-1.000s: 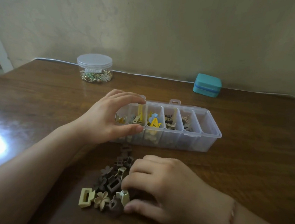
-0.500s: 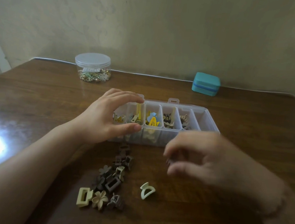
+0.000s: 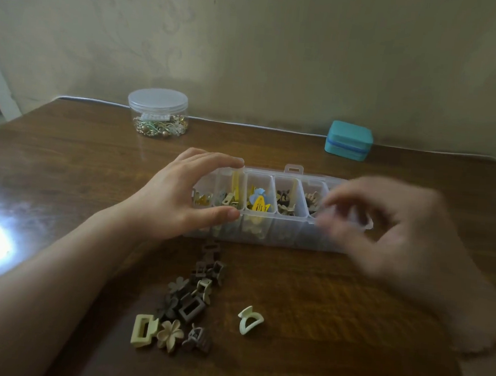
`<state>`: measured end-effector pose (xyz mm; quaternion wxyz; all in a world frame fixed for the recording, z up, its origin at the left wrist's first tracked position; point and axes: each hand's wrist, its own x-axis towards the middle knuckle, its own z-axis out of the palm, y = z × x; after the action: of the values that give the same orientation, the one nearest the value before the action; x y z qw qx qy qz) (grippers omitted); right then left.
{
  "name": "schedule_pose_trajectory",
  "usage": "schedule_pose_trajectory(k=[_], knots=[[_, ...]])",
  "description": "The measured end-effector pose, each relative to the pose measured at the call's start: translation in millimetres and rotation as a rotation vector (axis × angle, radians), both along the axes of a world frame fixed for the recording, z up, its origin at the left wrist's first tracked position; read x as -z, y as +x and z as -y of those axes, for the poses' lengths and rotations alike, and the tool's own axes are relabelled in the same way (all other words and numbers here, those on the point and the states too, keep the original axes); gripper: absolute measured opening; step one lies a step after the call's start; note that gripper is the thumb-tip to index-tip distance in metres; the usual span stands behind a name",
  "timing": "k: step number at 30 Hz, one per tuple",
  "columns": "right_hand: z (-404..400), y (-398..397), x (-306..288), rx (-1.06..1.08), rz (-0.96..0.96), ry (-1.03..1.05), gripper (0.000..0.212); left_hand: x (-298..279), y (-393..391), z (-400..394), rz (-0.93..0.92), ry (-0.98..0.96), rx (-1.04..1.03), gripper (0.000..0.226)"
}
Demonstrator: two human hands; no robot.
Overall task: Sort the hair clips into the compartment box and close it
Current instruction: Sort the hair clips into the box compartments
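Clips of brown and beige plastic lie piled just below the left hand, which grips the left end of the clear plastic compartment box. Over its right end hangs the blurred right hand; its grip cannot be told. A pale cream claw clip lies apart.

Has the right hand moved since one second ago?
Yes. The right hand went from the clip pile up to the right end of the compartment box.
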<state>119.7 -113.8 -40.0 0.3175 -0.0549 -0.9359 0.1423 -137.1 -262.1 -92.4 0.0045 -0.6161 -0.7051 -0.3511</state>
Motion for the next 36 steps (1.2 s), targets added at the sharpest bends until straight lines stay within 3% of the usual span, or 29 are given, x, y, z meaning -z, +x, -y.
schedule_pose_trajectory(k=[3, 5, 8, 10, 13, 15, 19, 23, 25, 29, 32, 36], knots=[[24.6, -8.4, 12.5, -0.328, 0.479, 0.009, 0.039, -0.6, 0.3, -0.8, -0.015, 0.009, 0.007, 0.066], [35.2, -16.5, 28.0, -0.445, 0.613, 0.107, 0.034, -0.1, 0.1, -1.1, -0.03, 0.018, 0.01, 0.066], [38.5, -21.4, 33.4, -0.511, 0.577, 0.067, 0.017, 0.5, -0.1, -1.4, -0.039, 0.022, 0.012, 0.066], [27.5, -17.3, 26.4, -0.436, 0.391, -0.042, 0.013, 0.3, -0.1, -1.5, -0.042, 0.021, 0.013, 0.065], [2.2, -7.2, 8.8, -0.128, -0.044, -0.082, 0.015, -0.1, -0.3, -1.5, -0.028, 0.012, 0.014, 0.067], [-12.9, -3.4, 3.6, 0.111, -0.196, -0.083, 0.017, 0.0, -0.4, -1.6, -0.021, 0.009, 0.014, 0.068], [-31.7, -4.7, 10.2, 0.324, -0.086, -0.069, 0.021, 0.0, 0.3, -1.8, -0.023, 0.009, 0.005, 0.068], [-8.5, -5.8, 7.4, 0.232, -0.287, -0.04, 0.017, -0.4, 0.3, -1.6, -0.022, 0.008, 0.007, 0.069], [16.7, -10.8, 13.4, 0.03, -0.201, -0.033, 0.016, -0.3, 1.1, -1.7, -0.019, 0.009, 0.006, 0.07], [58.0, -27.7, 40.9, -0.389, 0.175, 0.123, 0.032, 0.2, 2.0, -2.0, -0.042, 0.026, 0.012, 0.07], [63.4, -36.5, 54.4, -0.382, 0.266, 0.217, 0.045, 0.1, 1.2, -2.0, -0.038, 0.019, 0.01, 0.069], [56.2, -40.0, 61.2, -0.32, 0.315, 0.093, 0.05, -0.1, 0.9, -1.9, -0.038, 0.012, 0.006, 0.07]])
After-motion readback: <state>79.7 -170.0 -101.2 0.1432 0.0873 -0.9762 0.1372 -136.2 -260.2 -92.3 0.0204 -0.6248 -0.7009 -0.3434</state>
